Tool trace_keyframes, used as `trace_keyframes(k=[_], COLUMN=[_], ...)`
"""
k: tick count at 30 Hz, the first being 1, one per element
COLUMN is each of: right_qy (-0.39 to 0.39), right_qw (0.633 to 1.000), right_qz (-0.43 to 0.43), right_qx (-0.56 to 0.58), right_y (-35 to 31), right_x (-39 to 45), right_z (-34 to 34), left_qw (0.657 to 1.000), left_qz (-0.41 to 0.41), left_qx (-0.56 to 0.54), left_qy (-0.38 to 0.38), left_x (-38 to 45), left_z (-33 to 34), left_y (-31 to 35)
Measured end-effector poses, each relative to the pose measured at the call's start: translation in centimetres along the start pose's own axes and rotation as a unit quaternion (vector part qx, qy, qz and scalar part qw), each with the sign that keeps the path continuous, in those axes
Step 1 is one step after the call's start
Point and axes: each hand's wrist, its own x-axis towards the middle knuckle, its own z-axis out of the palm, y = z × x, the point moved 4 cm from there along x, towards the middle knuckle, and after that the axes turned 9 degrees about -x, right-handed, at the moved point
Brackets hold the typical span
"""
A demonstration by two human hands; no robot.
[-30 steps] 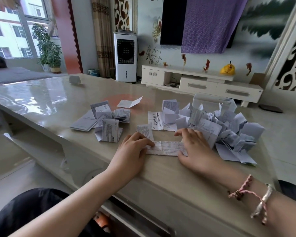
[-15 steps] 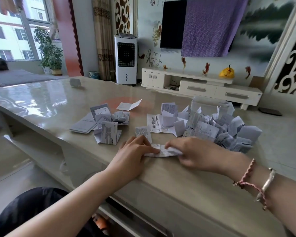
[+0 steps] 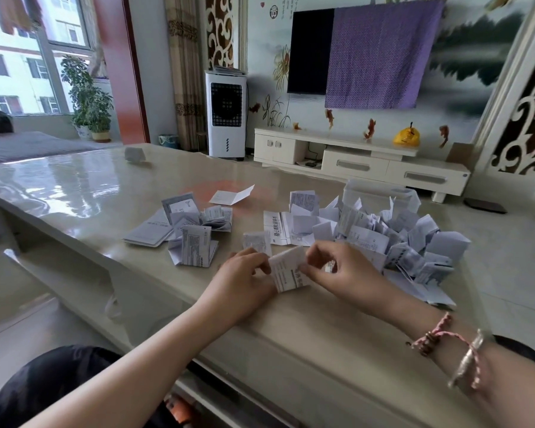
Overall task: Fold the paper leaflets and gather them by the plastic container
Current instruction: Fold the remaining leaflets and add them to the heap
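Observation:
A folded white printed leaflet [image 3: 288,268] is lifted just above the table's near edge. My left hand [image 3: 244,279] pinches its left side and my right hand [image 3: 343,273] pinches its right side. Behind my right hand a big heap of folded leaflets [image 3: 399,242] lies in front of a clear plastic container [image 3: 380,193], which the heap partly hides. A smaller group of leaflets [image 3: 192,233] lies to the left of my hands. One flat unfolded leaflet [image 3: 278,228] and a small folded one [image 3: 257,242] lie just beyond my hands.
The beige glossy table [image 3: 74,193] stretches away to the left. A single half-open leaflet [image 3: 232,196] lies further back, and a small white object [image 3: 135,154] sits near the far edge. A fan unit, a TV cabinet and a wall television stand beyond the table.
The long strip that my hands pressed flat on the table has been folded over into a shorter packet and lifted off the surface, my right hand moving left toward my left.

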Motion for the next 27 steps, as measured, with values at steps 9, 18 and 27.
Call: trace_keyframes(k=[9,18,27], right_qy=[0.028,0.044,0.075], right_qw=[0.967,0.957,0.942], right_qz=[0.132,0.086,0.041], right_qx=[-0.218,-0.272,-0.324], right_y=[0.8,0.7,-1.0], right_x=[1.9,2.5,0.9], right_z=[2.8,3.3,3.4], left_qw=[0.999,0.999,0.995], left_qz=[-0.046,-0.011,-0.013], left_qx=[0.015,0.017,0.092], left_qy=[0.012,0.049,0.022], left_x=[0.1,0.2,0.1], left_z=[-0.1,0.4,0.8], left_y=[-0.4,-0.1,0.4])
